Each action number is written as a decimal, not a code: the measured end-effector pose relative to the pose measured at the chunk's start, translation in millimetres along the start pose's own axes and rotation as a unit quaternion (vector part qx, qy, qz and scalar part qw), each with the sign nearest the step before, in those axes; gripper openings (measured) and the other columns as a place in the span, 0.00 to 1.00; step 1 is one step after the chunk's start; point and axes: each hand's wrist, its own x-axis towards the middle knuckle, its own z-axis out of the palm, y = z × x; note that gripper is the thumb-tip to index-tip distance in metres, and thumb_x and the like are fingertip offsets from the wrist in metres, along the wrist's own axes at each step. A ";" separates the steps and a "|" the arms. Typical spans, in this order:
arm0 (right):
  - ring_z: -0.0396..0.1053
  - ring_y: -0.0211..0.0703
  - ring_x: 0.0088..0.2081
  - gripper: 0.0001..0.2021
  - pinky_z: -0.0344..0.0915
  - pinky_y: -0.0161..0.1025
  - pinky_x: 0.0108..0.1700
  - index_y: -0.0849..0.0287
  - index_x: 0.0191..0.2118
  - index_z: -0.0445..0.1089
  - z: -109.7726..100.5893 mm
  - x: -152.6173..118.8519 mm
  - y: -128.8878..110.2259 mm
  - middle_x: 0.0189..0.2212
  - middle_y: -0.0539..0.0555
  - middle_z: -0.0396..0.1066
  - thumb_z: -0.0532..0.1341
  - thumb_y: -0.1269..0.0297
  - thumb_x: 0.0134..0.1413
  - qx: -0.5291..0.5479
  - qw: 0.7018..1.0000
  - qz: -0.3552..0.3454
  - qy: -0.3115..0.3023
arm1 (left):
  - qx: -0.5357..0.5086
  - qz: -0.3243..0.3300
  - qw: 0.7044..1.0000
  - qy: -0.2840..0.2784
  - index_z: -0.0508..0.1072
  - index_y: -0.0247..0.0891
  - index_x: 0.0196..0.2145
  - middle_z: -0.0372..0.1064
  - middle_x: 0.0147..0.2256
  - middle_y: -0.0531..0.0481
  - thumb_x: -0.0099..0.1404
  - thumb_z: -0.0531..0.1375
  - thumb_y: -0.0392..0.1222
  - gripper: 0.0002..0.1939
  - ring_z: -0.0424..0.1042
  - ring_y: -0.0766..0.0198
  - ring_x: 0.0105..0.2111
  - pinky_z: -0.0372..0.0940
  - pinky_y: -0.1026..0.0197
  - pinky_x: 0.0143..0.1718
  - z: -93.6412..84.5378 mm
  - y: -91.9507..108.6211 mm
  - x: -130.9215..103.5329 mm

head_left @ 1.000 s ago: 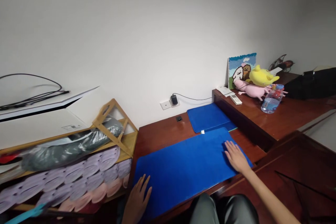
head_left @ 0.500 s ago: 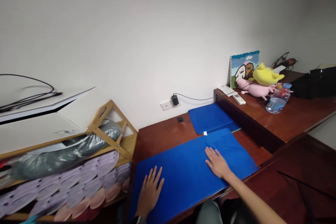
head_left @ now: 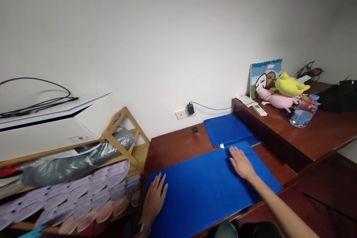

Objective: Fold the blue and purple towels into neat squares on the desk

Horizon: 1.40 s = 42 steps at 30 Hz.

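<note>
A large blue mat (head_left: 198, 186) lies flat on the reddish-brown desk (head_left: 173, 145). Near the mat's left edge rests my left hand (head_left: 155, 198), palm down with its fingers apart. My right hand (head_left: 241, 163) is stretched out flat on the mat's upper right part, and nothing shows in it. Behind the large mat, a smaller blue piece (head_left: 227, 129) lies by the wall, with a small white tag (head_left: 221, 146) where the two meet.
The raised desk at right holds a water bottle (head_left: 302, 113), pink plush (head_left: 279, 101), yellow plush (head_left: 291, 84), remote (head_left: 259, 110) and dog picture (head_left: 264, 76). At left stands a wooden rack (head_left: 142, 152) with lilac slippers (head_left: 96, 178). A black plug (head_left: 190, 108) sits in the wall.
My right hand has slid up and right over the mat. My left hand has moved slightly left toward the mat's edge. The whole view has shifted a little.
</note>
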 end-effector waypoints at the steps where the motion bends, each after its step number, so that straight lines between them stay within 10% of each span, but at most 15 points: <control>1: 0.46 0.51 0.75 0.32 0.44 0.56 0.75 0.59 0.75 0.52 8.4 11.6 -34.5 0.73 0.56 0.52 0.40 0.50 0.74 0.021 0.999 -0.037 -0.011 | 0.008 -0.007 1.000 -0.006 0.62 0.41 0.70 0.57 0.71 0.42 0.78 0.44 0.55 0.31 0.56 0.49 0.71 0.55 0.41 0.70 1.4 -3.9 5.9; 4: 0.46 0.50 0.75 0.31 0.45 0.54 0.75 0.57 0.76 0.48 39.2 35.9 -117.6 0.74 0.56 0.49 0.42 0.50 0.74 0.067 0.989 -0.118 -0.050 | 0.039 -0.028 0.999 -0.025 0.62 0.40 0.70 0.56 0.71 0.39 0.77 0.45 0.56 0.32 0.55 0.45 0.71 0.53 0.37 0.69 9.8 -11.5 16.4; 7: 0.46 0.50 0.75 0.32 0.44 0.53 0.75 0.57 0.76 0.47 65.8 42.8 -141.2 0.74 0.57 0.49 0.43 0.48 0.74 0.076 0.985 -0.134 -0.084 | 0.068 -0.038 0.997 -0.028 0.61 0.42 0.71 0.56 0.71 0.40 0.76 0.46 0.58 0.33 0.56 0.44 0.71 0.53 0.37 0.69 18.6 -15.6 15.5; 10: 0.45 0.51 0.75 0.33 0.44 0.57 0.74 0.57 0.76 0.47 71.1 40.4 -98.7 0.74 0.57 0.49 0.43 0.46 0.74 0.053 0.988 -0.105 -0.096 | 0.081 -0.032 0.996 -0.018 0.60 0.42 0.72 0.56 0.71 0.39 0.76 0.45 0.59 0.33 0.56 0.44 0.71 0.53 0.37 0.69 21.6 -17.1 11.8; 18: 0.45 0.53 0.75 0.35 0.44 0.58 0.74 0.59 0.76 0.49 15.1 33.0 111.8 0.74 0.57 0.48 0.39 0.48 0.72 -0.042 0.988 0.106 -0.102 | 0.065 -0.020 0.998 -0.007 0.58 0.43 0.72 0.57 0.71 0.40 0.76 0.44 0.58 0.33 0.56 0.44 0.71 0.54 0.35 0.68 24.2 -18.6 11.7; 26: 0.42 0.51 0.75 0.36 0.39 0.55 0.75 0.64 0.76 0.46 5.7 27.8 136.5 0.75 0.57 0.46 0.38 0.50 0.70 -0.061 0.984 0.122 -0.117 | 0.057 -0.035 0.996 -0.053 0.62 0.42 0.71 0.57 0.71 0.41 0.76 0.46 0.59 0.33 0.63 0.48 0.67 0.61 0.42 0.65 7.3 -31.8 23.7; 31: 0.43 0.54 0.75 0.33 0.38 0.58 0.75 0.63 0.75 0.49 -0.7 40.3 57.2 0.74 0.59 0.48 0.40 0.54 0.71 -0.039 0.997 0.053 -0.046 | 0.052 -0.012 0.998 -0.043 0.63 0.40 0.70 0.59 0.70 0.41 0.76 0.47 0.56 0.32 0.60 0.49 0.69 0.57 0.42 0.68 -2.4 -47.2 27.7; 38: 0.45 0.50 0.75 0.32 0.45 0.56 0.75 0.59 0.76 0.44 56.0 36.1 -184.5 0.74 0.56 0.47 0.42 0.50 0.75 0.103 0.980 -0.161 -0.064 | 0.034 -0.028 0.999 -0.025 0.58 0.40 0.72 0.53 0.72 0.39 0.77 0.46 0.56 0.32 0.55 0.47 0.71 0.55 0.40 0.69 12.9 -48.2 18.5; 42: 0.45 0.50 0.75 0.33 0.45 0.56 0.75 0.56 0.76 0.46 82.7 31.2 -212.9 0.74 0.56 0.48 0.43 0.46 0.74 0.108 0.971 -0.182 -0.112 | 0.030 -0.026 0.999 -0.019 0.58 0.40 0.72 0.53 0.73 0.39 0.77 0.45 0.57 0.33 0.56 0.47 0.71 0.56 0.41 0.69 13.3 -47.2 18.8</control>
